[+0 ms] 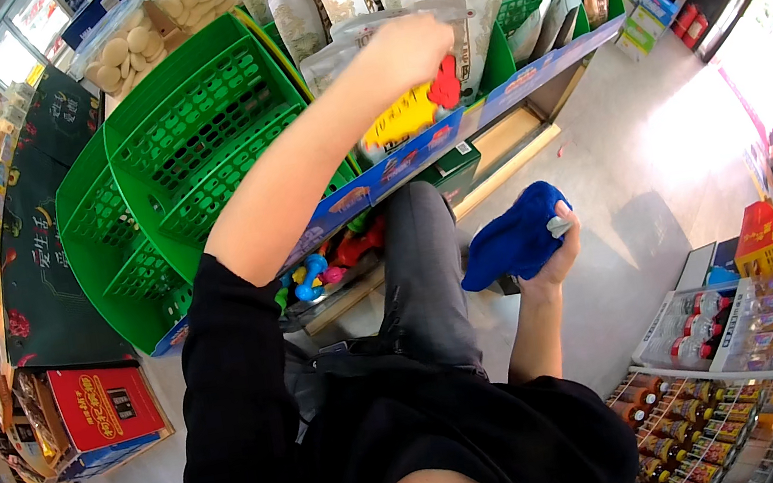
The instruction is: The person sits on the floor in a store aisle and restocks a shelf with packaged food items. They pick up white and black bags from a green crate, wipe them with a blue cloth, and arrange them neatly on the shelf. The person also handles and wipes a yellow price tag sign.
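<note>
My left hand [419,47] reaches across the green basket shelf with its fingers curled down. It is over the front of the silvery pouches [477,23], just above a red clip [445,82] and a yellow price tag [401,119]. What its fingers grip is hidden. My right hand [559,262] is off to the right, away from the shelf, closed around a bunched blue cloth [516,238]. A small whitish piece [558,226] shows between its fingers and the cloth.
Left of my left arm are bare green basket compartments [178,127]. Under the shelf edge [487,114] lie colourful toys [312,277] by my leg. Plastic tubs of pale round discs [133,55] stand behind. Racks of bottles [693,416] are at lower right, a red box [105,405] at left.
</note>
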### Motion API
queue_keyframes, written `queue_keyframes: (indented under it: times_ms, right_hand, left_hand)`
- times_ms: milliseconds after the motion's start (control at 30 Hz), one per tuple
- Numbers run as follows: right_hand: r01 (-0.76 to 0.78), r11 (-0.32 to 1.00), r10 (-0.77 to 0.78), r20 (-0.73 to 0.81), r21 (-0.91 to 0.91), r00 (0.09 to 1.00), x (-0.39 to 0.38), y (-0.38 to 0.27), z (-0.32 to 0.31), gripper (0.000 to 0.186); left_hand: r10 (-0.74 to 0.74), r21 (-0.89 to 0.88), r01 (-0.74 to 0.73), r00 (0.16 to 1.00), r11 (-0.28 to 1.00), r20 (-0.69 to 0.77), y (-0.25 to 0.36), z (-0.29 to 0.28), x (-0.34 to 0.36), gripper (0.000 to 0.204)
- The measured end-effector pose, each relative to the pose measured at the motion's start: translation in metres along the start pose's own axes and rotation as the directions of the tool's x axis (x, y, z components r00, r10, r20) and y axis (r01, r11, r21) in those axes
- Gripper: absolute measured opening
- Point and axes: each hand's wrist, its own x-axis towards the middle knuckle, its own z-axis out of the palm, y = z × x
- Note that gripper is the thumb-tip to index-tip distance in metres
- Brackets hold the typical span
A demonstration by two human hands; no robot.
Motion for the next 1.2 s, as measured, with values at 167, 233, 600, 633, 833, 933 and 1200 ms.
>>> queue_keyframes:
  times_ms: [167, 233, 600, 633, 833, 933, 1200]
  right_hand:
    - [-0.012, 1.000, 0.010, -0.053, -0.028, 0.999, -0.003, -0.007, 0.010, 0.029]
    - [-0.025, 0.998, 0.023, -0.040, -0.052, 0.999, -0.003, -0.004, 0.012, 0.029]
    - [0.080, 0.985, -0.034, 0.275, -0.155, 0.961, -0.015, 0.013, 0.024, 0.036]
    - [0.041, 0.989, -0.006, 0.241, -0.141, 0.970, -0.019, 0.015, 0.033, 0.039]
    - [-0.117, 0.985, 0.165, 0.517, -0.125, 0.840, -0.058, 0.045, 0.094, 0.051]
    - [0.352, 0.869, 0.050, 0.770, -0.348, 0.636, -0.072, 0.057, 0.120, 0.044]
    - [0.067, 0.690, 0.607, 0.625, -0.721, 0.491, -0.094, 0.083, 0.132, 0.044]
  left_hand:
    - [-0.031, 0.030, 0.037, 0.982, 0.999, -0.186, 0.006, 0.029, -0.025, 0.024]
    - [-0.005, 0.178, 0.055, 0.963, 0.983, -0.269, 0.008, 0.030, -0.033, 0.024]
    - [-0.094, -0.266, -0.036, 0.884, 0.963, -0.458, 0.049, -0.032, -0.107, 0.041]
    - [-0.125, -0.379, -0.027, 0.921, 0.925, -0.370, 0.060, -0.045, -0.134, 0.044]
    - [-0.499, -0.912, 0.197, 0.867, 0.361, -0.010, 0.127, -0.022, -0.249, 0.076]
    - [-0.690, -0.936, 0.248, 0.724, 0.249, 0.008, 0.124, -0.001, -0.291, 0.065]
    - [-0.901, -0.968, 0.121, 0.404, 0.221, -0.155, 0.126, -0.028, -0.377, 0.037]
